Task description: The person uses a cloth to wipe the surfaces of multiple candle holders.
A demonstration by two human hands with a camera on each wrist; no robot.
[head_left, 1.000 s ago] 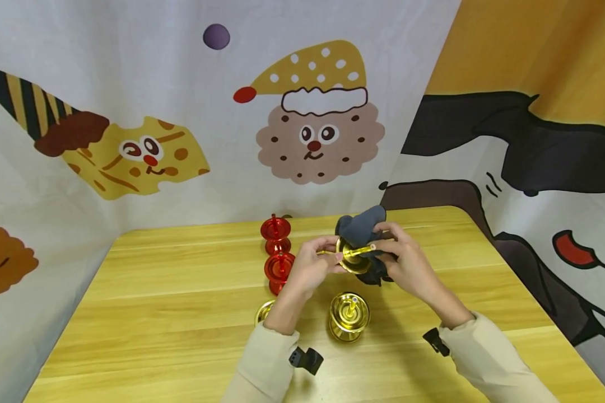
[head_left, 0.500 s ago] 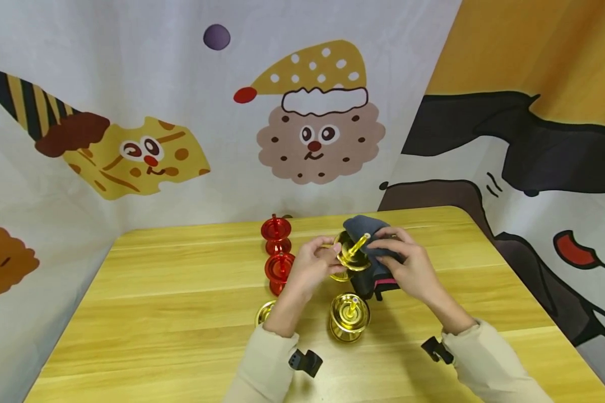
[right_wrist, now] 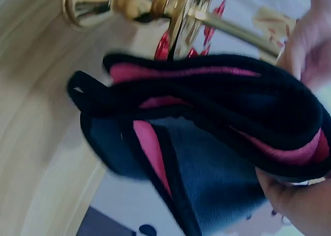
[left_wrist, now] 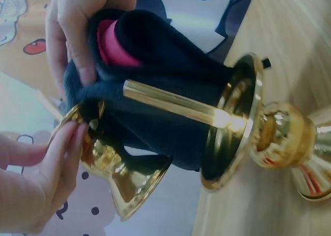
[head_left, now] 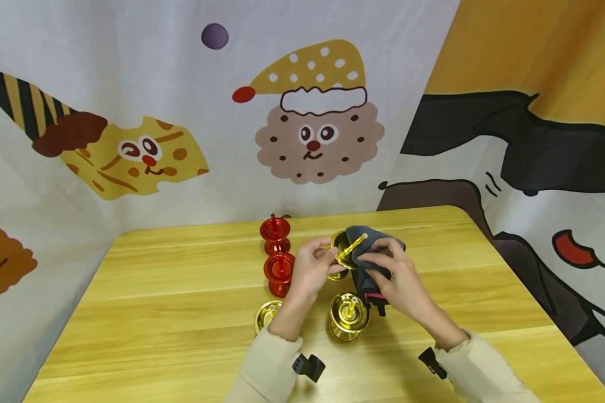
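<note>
My left hand (head_left: 312, 267) pinches the rim of a gold candlestick (head_left: 353, 246), lifted above the table and tilted. Its dish and central stick face right in the head view. In my right hand (head_left: 397, 274) is a folded dark blue-grey cloth (head_left: 361, 237) with black edging and pink inside. The cloth lies against the dish's right side, partly covering it. The left wrist view shows the held candlestick (left_wrist: 107, 156) with its flared base, near the cloth (left_wrist: 176, 137). A second gold candlestick (head_left: 345, 330) stands upright on the table, just in front of the hands.
Two red candlesticks (head_left: 275, 229) (head_left: 278, 274) stand left of the hands, towards the back. Another gold candlestick (head_left: 262, 317) stands partly hidden behind the left forearm. The wooden table (head_left: 156, 313) meets a printed curtain (head_left: 181, 73) at the back.
The cloth has moved down and forward with my right hand, and now overlaps the dish's right side. The held candlestick's stick has swung from nearly level to pointing up and right.
</note>
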